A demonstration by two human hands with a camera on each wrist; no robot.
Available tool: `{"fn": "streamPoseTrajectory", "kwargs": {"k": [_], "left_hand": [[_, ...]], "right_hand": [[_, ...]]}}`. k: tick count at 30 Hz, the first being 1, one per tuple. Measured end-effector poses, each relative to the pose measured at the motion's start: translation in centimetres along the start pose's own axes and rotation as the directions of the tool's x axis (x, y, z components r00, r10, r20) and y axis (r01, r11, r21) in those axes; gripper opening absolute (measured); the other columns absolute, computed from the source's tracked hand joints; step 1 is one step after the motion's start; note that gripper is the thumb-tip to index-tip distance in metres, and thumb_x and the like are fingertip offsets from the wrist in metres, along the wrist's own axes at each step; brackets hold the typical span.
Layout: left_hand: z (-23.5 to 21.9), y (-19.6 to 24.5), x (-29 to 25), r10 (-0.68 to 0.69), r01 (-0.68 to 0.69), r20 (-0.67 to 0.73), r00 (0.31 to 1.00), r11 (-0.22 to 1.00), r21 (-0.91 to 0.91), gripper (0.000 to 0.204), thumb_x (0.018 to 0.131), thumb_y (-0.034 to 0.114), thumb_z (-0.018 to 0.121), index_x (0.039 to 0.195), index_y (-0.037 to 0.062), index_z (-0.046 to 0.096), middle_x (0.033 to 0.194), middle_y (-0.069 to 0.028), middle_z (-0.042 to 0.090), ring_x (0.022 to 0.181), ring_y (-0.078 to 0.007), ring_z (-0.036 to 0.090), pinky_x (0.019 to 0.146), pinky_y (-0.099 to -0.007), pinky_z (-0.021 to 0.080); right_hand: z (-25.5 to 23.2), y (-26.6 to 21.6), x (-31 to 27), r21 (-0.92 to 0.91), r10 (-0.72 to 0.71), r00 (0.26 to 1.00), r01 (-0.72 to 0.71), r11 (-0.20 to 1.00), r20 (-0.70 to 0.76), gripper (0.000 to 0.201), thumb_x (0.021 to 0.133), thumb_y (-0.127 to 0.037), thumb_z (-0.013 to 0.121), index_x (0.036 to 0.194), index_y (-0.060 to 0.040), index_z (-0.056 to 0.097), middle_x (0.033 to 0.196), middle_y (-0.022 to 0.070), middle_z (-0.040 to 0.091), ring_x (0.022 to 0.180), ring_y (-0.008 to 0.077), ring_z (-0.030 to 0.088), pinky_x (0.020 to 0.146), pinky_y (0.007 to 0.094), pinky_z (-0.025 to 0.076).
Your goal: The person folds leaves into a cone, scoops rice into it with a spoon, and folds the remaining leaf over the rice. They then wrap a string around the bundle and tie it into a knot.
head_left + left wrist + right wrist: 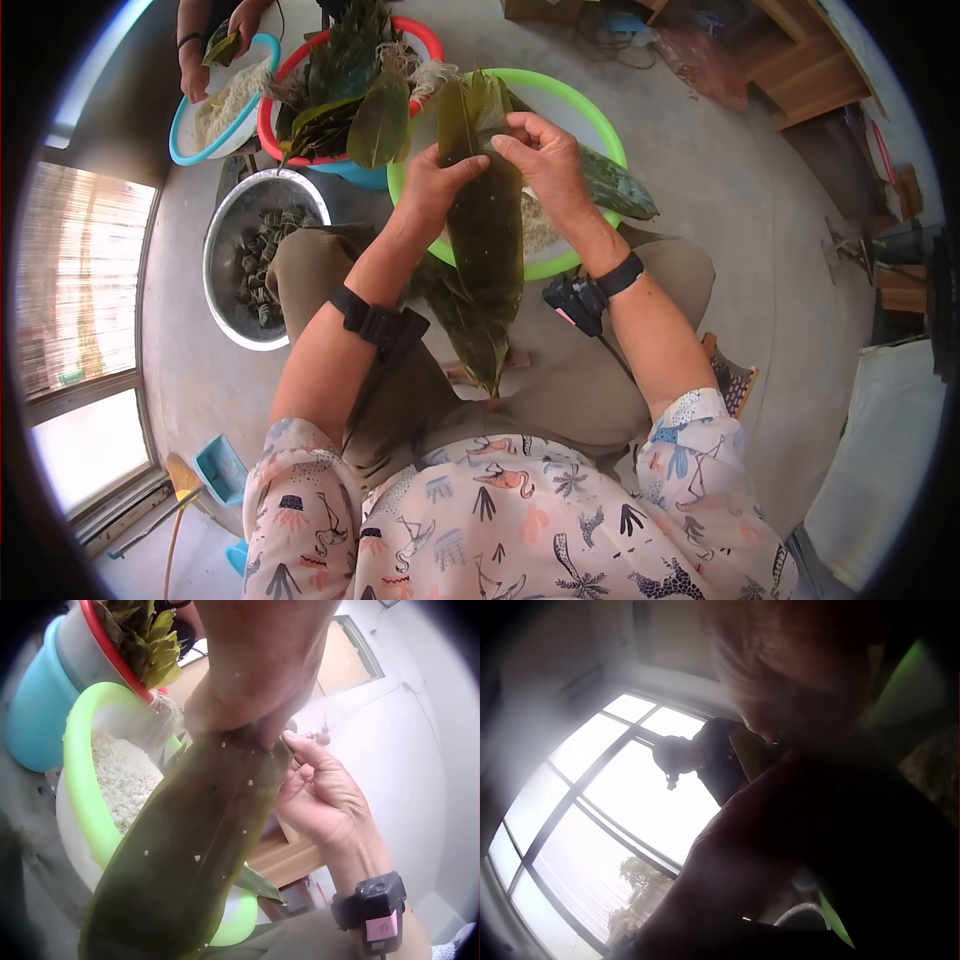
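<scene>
Broad, dark green bamboo leaves (486,235) hang lengthwise over the green-rimmed basin (612,135), speckled with a few white grains. My left hand (437,192) grips them near the upper end, its thumb across the front. At the opposite edge my right hand (550,168) pinches the leaf between thumb and fingers; in the left wrist view that right hand (322,795) shows curled at the leaf's edge. White rice (124,780) lies in the basin beneath. Another leaf (615,187) sticks out over the basin's right rim. The right wrist view is mostly dark.
A steel bowl (228,235) of tied dark bundles (268,255) stands at left. Behind it, a red-rimmed basin (432,40) carries leaves and string. Another person's hands (195,80) work over a blue-rimmed basin (178,140). A blue dustpan (220,468) lies lower left.
</scene>
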State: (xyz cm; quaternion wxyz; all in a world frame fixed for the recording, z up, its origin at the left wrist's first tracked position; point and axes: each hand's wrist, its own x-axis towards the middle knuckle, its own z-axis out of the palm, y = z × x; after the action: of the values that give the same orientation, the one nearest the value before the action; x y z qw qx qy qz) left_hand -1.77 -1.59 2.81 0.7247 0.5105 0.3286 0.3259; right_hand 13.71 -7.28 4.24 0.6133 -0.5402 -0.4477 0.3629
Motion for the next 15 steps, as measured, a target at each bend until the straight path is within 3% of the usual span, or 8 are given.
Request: {"fn": "streamPoseTrajectory", "kwargs": {"k": [4,7,9,10,11,12,14,15], "left_hand": [[0.1,0.3,-0.2,-0.033,0.034,0.020,0.999,0.997,-0.070,0.025,0.085,0.008,0.070,0.108,-0.0003,0.064,0.095,-0.0050,0.068,0.083,-0.0121,0.064,0.073,-0.0275,0.052],[-0.1,0.3,0.2,-0.033,0.035,0.013,0.999,0.986,-0.163,0.026,0.084,0.006,0.070,0.109,0.0000,0.064,0.096,-0.0060,0.068,0.084,-0.0133,0.064,0.075,-0.0287,0.053],[-0.6,0.4,0.6,-0.037,0.033,-0.016,0.999,0.979,-0.203,0.029,0.084,0.005,0.070,0.111,0.0000,0.063,0.098,-0.0067,0.068,0.085,-0.0142,0.064,0.076,-0.0292,0.053],[-0.8,0.4,0.7,-0.041,0.029,-0.044,0.998,0.969,-0.244,0.031,0.084,0.004,0.070,0.113,0.0001,0.061,0.099,-0.0074,0.067,0.086,-0.0151,0.065,0.076,-0.0297,0.053],[-1.0,0.4,0.8,-0.042,0.030,-0.042,0.998,0.970,-0.242,0.031,0.084,0.004,0.070,0.113,0.0001,0.061,0.099,-0.0074,0.067,0.086,-0.0151,0.065,0.076,-0.0297,0.053],[-1.2,0.4,0.8,-0.033,0.020,-0.048,0.998,0.969,-0.245,0.033,0.084,0.004,0.069,0.115,-0.0003,0.060,0.101,-0.0081,0.066,0.088,-0.0156,0.064,0.078,-0.0298,0.053],[-1.1,0.5,0.8,-0.024,0.011,-0.051,0.998,0.969,-0.247,0.035,0.084,0.003,0.069,0.117,-0.0007,0.059,0.104,-0.0087,0.066,0.090,-0.0161,0.064,0.080,-0.0299,0.052],[-1.0,0.6,0.8,0.083,-0.096,-0.080,0.993,0.981,-0.171,0.037,0.085,0.002,0.068,0.120,-0.0012,0.057,0.108,-0.0092,0.064,0.095,-0.0163,0.063,0.083,-0.0298,0.052]], "right_hand": [[-0.8,1.4,0.6,-0.117,0.020,0.999,-0.024,0.993,-0.032,0.029,0.082,-0.013,0.071,0.108,-0.0016,0.064,0.085,0.0010,0.064,0.076,0.0075,0.057,0.068,0.0244,0.048],[-0.3,1.5,0.8,-0.209,-0.151,0.982,0.126,0.970,-0.111,0.034,0.083,-0.016,0.072,0.112,-0.0011,0.062,0.095,0.0026,0.064,0.083,0.0107,0.059,0.071,0.0248,0.048],[0.2,1.0,0.5,0.038,-0.110,0.968,0.122,0.992,-0.228,0.037,0.084,-0.018,0.071,0.115,-0.0019,0.060,0.103,0.0032,0.062,0.088,0.0128,0.059,0.072,0.0253,0.048],[0.1,0.6,0.2,0.039,-0.109,0.967,0.121,0.992,-0.229,0.037,0.084,-0.018,0.071,0.115,-0.0019,0.060,0.103,0.0032,0.062,0.088,0.0128,0.059,0.072,0.0253,0.048],[-0.3,0.1,-0.2,0.183,0.123,0.991,-0.111,0.977,-0.058,0.036,0.084,-0.018,0.070,0.115,-0.0023,0.060,0.101,0.0025,0.063,0.087,0.0118,0.059,0.072,0.0254,0.048],[-0.5,-0.1,-0.4,0.279,0.325,0.935,-0.352,0.893,0.141,0.036,0.085,-0.018,0.069,0.116,-0.0026,0.059,0.099,0.0017,0.064,0.086,0.0109,0.060,0.071,0.0256,0.047],[-0.8,1.2,-0.6,0.206,0.314,0.930,-0.350,0.914,0.190,0.033,0.086,-0.016,0.068,0.115,-0.0036,0.059,0.098,0.0012,0.064,0.086,0.0099,0.060,0.071,0.0257,0.047],[-0.8,1.3,-0.6,0.130,0.306,0.920,-0.344,0.930,0.244,0.030,0.087,-0.015,0.066,0.114,-0.0045,0.059,0.097,0.0006,0.065,0.086,0.0090,0.060,0.070,0.0259,0.047]]}}
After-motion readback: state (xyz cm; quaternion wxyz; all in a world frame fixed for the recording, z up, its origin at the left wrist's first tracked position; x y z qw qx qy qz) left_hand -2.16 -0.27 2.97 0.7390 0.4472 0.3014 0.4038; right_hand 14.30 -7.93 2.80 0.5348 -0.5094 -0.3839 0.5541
